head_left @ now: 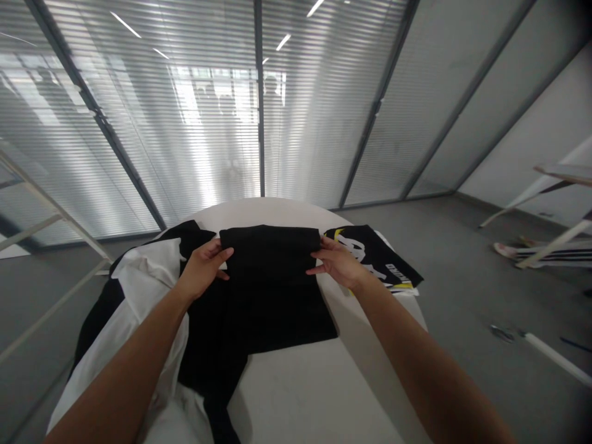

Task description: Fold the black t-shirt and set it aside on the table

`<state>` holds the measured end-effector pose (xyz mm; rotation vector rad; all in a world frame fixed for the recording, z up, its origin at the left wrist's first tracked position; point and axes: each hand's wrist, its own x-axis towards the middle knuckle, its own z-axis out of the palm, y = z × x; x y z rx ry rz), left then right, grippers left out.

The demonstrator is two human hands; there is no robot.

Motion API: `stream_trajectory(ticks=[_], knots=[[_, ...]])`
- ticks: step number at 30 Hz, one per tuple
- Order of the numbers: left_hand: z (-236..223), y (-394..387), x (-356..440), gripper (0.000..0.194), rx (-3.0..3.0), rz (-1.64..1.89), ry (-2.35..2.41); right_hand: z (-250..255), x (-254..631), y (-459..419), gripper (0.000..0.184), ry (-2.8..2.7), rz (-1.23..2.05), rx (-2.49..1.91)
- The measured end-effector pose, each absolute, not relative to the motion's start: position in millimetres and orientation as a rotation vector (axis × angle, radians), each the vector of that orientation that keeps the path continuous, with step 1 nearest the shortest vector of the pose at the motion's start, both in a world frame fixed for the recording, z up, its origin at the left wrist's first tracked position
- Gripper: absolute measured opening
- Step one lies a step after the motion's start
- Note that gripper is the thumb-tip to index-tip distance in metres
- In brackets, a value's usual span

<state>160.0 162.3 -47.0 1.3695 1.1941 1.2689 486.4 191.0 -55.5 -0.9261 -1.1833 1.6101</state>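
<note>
Black cloth (pixel 277 296), laid across the middle of the table (pixel 305 394). Its far corners are pinched between thumb and fingers, one by the left hand (pixel 203 265), the other by the right hand (pixel 337 262). For a straight fold, the edge is best kept taut and both corners level. On the table's left, white cloth (pixel 150 271) is heaped; on its right, printed fabric (pixel 370 253) is laid.

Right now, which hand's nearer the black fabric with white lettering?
Right. The right hand is just beside the white-lettered black fabric; the left hand is farther off, across the plain black cloth.
</note>
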Motion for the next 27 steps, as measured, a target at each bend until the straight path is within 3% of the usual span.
stream_trajectory(ticks=[8, 16, 21, 27], knots=[[-48.9, 160.7, 162.1, 0.043, 1.285, 1.355, 1.086, -68.4, 480.5, 195.8, 0.036, -1.106, 1.556, -0.782], [-51.6, 159.0, 161.9, 0.025, 1.249, 1.451, 0.977, -86.3, 481.3, 202.9, 0.025, -1.096, 1.416, -0.767], [-56.5, 157.5, 158.8, 0.02, 1.307, 1.351, 0.935, -85.1, 486.4, 207.0, 0.029, -1.217, 1.294, -0.839], [-51.3, 157.1, 146.1, 0.013, 1.563, 1.135, 0.907, -84.7, 490.6, 209.7, 0.026, -1.263, 1.382, -0.883]])
